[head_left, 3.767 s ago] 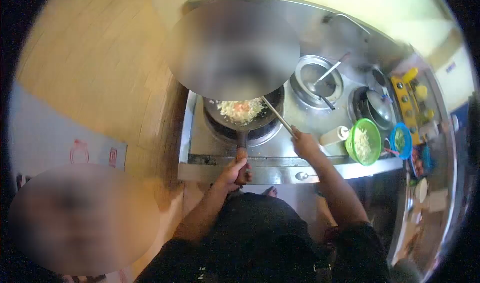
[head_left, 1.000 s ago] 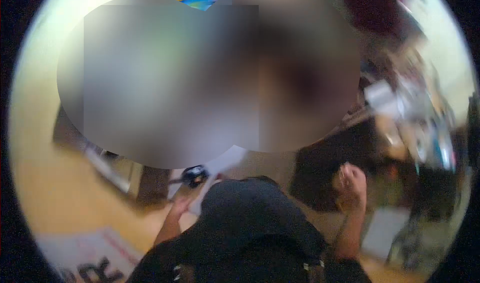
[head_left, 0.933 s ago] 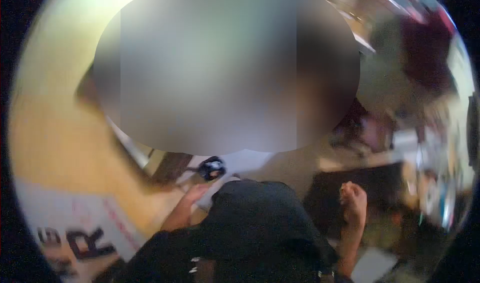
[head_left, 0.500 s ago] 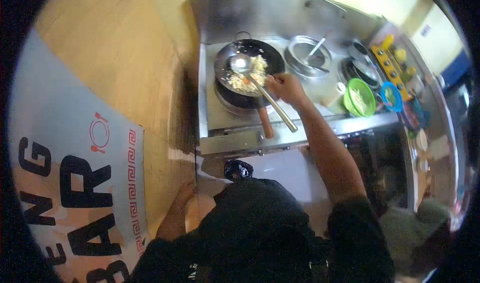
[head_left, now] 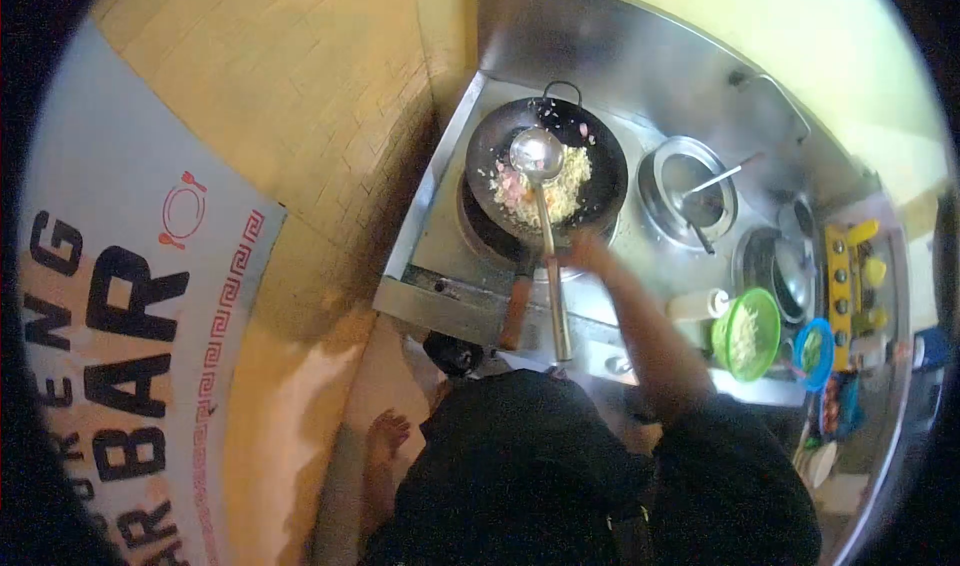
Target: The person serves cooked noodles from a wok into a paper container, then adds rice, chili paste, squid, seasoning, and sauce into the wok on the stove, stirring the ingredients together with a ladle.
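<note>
My right hand (head_left: pixel 590 254), smeared by motion, is at the lower right rim of the black wok (head_left: pixel 487 166). Its fingers meet the handle of a metal ladle (head_left: pixel 538 156) and look closed around it. The ladle's bowl rests over chopped pale food (head_left: pixel 568 188) in the wok. Pink bits (head_left: pixel 510 188) lie on the left side of that food. The wok's wooden handle (head_left: pixel 515 314) points down towards me. My left hand (head_left: pixel 388 433) hangs low at my left side, its fingers loosely apart, holding nothing.
Right of the wok stands a metal pot (head_left: pixel 655 171) with a utensil in it. Further right are a white bottle (head_left: pixel 697 306), a green basket (head_left: pixel 770 336) of shredded food, a blue basket (head_left: pixel 825 351) and a yellow rack (head_left: pixel 838 281). A lettered banner (head_left: pixel 150 206) hangs left.
My right hand has moved from beside the food down to the ladle's handle. Pink bits now show in the wok. The view has turned, and my left hand's fingers are clearer.
</note>
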`<move>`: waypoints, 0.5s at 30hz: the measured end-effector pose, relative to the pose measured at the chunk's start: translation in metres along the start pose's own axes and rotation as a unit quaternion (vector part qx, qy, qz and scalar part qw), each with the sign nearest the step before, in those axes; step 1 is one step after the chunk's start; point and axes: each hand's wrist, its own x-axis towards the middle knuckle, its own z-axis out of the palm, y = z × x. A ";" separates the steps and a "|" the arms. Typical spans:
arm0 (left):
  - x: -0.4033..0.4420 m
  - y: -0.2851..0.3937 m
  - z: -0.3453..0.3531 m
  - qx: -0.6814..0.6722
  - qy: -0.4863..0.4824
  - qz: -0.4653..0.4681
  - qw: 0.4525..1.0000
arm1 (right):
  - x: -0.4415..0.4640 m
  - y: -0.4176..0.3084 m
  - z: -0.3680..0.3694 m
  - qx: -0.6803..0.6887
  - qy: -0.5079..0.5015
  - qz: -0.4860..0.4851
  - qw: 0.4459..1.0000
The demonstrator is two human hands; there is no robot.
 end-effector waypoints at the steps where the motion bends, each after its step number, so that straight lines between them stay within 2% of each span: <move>1: 0.011 -0.012 0.040 0.025 0.006 -0.014 1.000 | -0.022 0.015 0.043 0.089 -0.035 -0.039 0.995; 2: 0.020 -0.022 0.077 0.073 -0.045 -0.029 0.996 | -0.035 0.026 0.080 0.274 -0.069 -0.019 0.959; 3: 0.027 -0.029 0.110 0.125 -0.096 -0.045 0.986 | -0.048 0.037 0.115 0.447 -0.097 0.013 0.889; 4: 0.037 -0.032 0.142 0.241 -0.115 -0.032 0.963 | -0.052 0.038 0.131 0.675 -0.109 0.101 0.722; 5: 0.048 -0.038 0.165 0.356 -0.135 -0.018 0.924 | -0.057 0.047 0.123 0.628 -0.068 0.091 0.770; 7: 0.104 -0.079 0.180 0.332 -0.152 -0.086 0.927 | -0.087 0.065 0.085 0.523 0.026 0.078 0.849; 8: 0.125 -0.093 0.186 0.332 -0.153 -0.101 0.925 | -0.102 0.073 0.063 0.455 0.014 0.083 0.887; 9: 0.144 -0.106 0.190 0.332 -0.151 -0.109 0.925 | -0.101 0.108 0.083 0.250 0.177 -0.011 0.952; 10: 0.160 -0.119 0.198 0.333 -0.146 -0.114 0.924 | -0.120 0.093 0.041 0.153 0.179 -0.011 0.972; 12: 0.184 -0.143 0.213 0.330 -0.137 -0.115 0.927 | -0.125 0.092 0.005 0.037 0.170 0.030 0.984; 15: 0.195 -0.162 0.225 0.326 -0.126 -0.107 0.931 | -0.109 0.091 -0.007 -0.031 0.182 0.084 0.979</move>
